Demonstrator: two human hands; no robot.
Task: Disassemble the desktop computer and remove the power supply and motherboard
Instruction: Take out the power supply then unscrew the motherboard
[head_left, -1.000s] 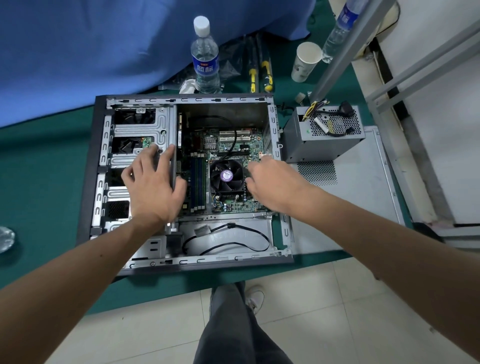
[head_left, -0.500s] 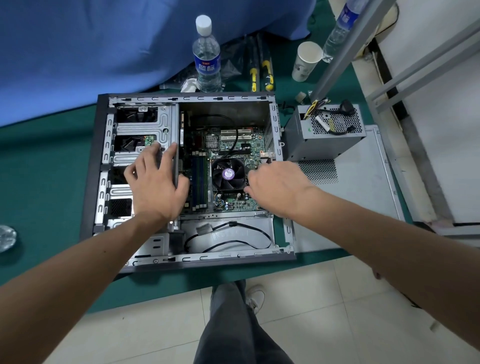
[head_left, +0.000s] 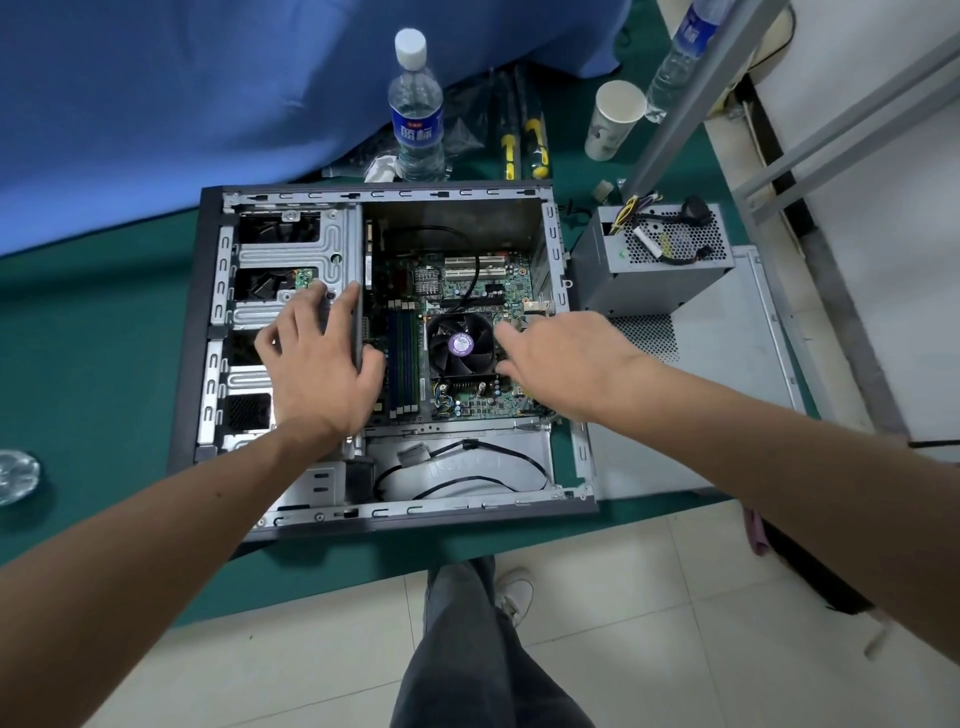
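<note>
Open grey metal desktop case (head_left: 387, 514) lies on its side on green table mat (head_left: 93, 332). Green motherboard (head_left: 467, 291) sits inside it, black round cooler fan (head_left: 460, 345) at its centre. Grey perforated power supply box (head_left: 660, 260) stands outside, just right of the case, on a pale side panel (head_left: 727, 374).

Left hand (head_left: 317, 364) rests on silver drive cage (head_left: 301, 249), fingers spread, thumb by the cage edge. Right hand (head_left: 561, 358) reaches over the board's right edge, fingers loosely extended beside the fan; grip cannot be told.

Clear water bottle (head_left: 415, 114) and white paper cup (head_left: 613, 119) behind.
</note>
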